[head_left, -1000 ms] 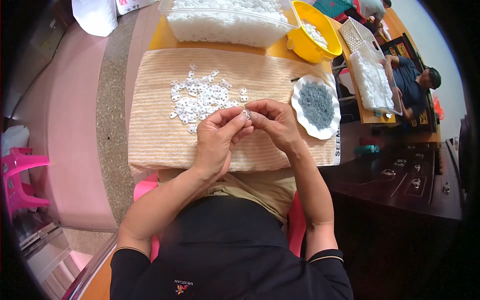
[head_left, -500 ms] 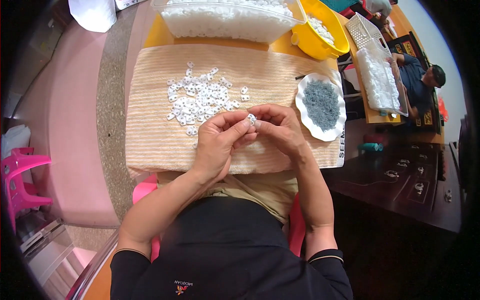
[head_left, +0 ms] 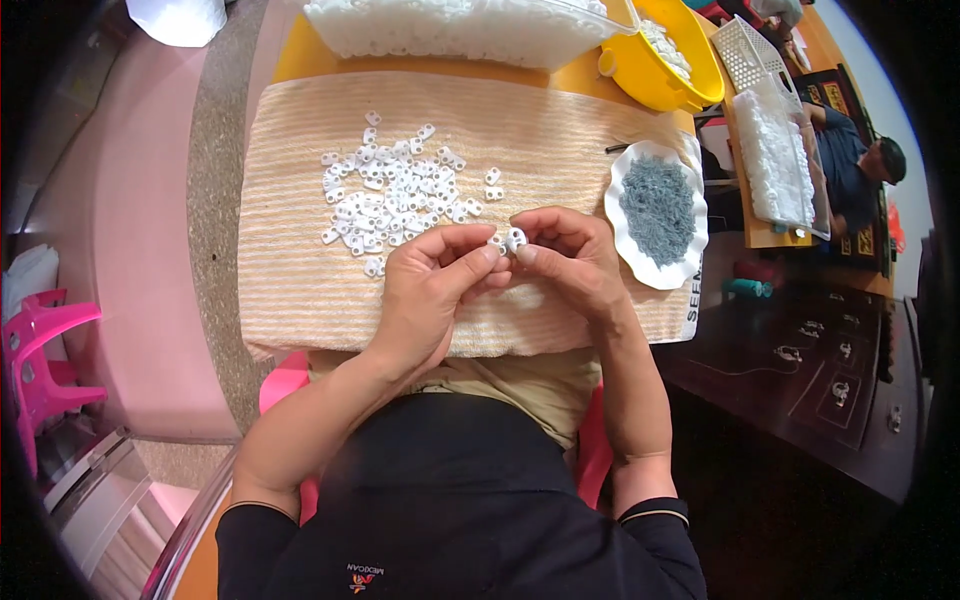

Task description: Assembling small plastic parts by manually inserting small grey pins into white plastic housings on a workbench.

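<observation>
Near the towel's front half, my left hand [head_left: 425, 290] pinches a small white plastic piece with holes [head_left: 499, 242] between thumb and forefinger. Right beside it, my right hand [head_left: 580, 265] grips another white plastic piece [head_left: 516, 239] in its fingertips; the two pieces are close together, and I cannot tell whether they touch. Beyond my left hand, a loose pile of the same two-holed white pieces [head_left: 390, 190] lies spread on the striped towel [head_left: 290, 290]. To the right of my right hand stands a white wavy-rimmed plate [head_left: 624, 250] heaped with small grey-blue pieces [head_left: 657, 208].
A clear tub [head_left: 440, 45] full of white pieces and a yellow basin [head_left: 650, 90] stand behind the towel. A thin dark stick [head_left: 617, 149] lies by the plate. At right, a person [head_left: 860, 175] sits beside another tub [head_left: 775, 160]. A pink stool [head_left: 50, 350] stands at left.
My fingertips have parted slightly, and two white pieces now show between them, where a single cluster showed before. My right hand has shifted a little to the right. The view has tilted slightly.
</observation>
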A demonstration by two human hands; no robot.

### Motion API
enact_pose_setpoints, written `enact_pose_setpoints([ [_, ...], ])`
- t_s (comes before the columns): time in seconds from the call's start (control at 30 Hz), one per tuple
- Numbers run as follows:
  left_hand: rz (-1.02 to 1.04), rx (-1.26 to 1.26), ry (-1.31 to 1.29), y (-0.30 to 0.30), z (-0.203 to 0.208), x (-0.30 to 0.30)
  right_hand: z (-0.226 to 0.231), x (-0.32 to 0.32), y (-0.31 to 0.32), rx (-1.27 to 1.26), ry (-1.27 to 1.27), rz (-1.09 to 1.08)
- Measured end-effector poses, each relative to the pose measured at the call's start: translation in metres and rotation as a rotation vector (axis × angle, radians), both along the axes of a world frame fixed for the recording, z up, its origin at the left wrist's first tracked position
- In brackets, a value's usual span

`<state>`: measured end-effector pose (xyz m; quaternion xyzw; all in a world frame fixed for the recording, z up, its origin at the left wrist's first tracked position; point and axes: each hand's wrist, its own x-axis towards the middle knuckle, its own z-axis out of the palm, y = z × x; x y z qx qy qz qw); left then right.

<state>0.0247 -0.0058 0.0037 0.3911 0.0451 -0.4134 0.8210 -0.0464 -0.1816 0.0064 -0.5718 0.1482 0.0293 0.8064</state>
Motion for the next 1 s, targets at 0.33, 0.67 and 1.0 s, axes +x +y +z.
enact_pose_setpoints([
  [0.33,-0.019,0.043,0.034,0.001,0.004,0.003,-0.003,0.0,-0.001,-0.079,-0.028,-0.031],
  [0.67,-0.047,0.047,0.021,0.001,0.003,0.004,-0.002,-0.001,0.0,-0.129,-0.041,-0.003],
  [1.0,-0.07,0.043,-0.001,0.001,-0.001,0.002,0.006,-0.002,0.004,-0.18,-0.016,0.031],
])
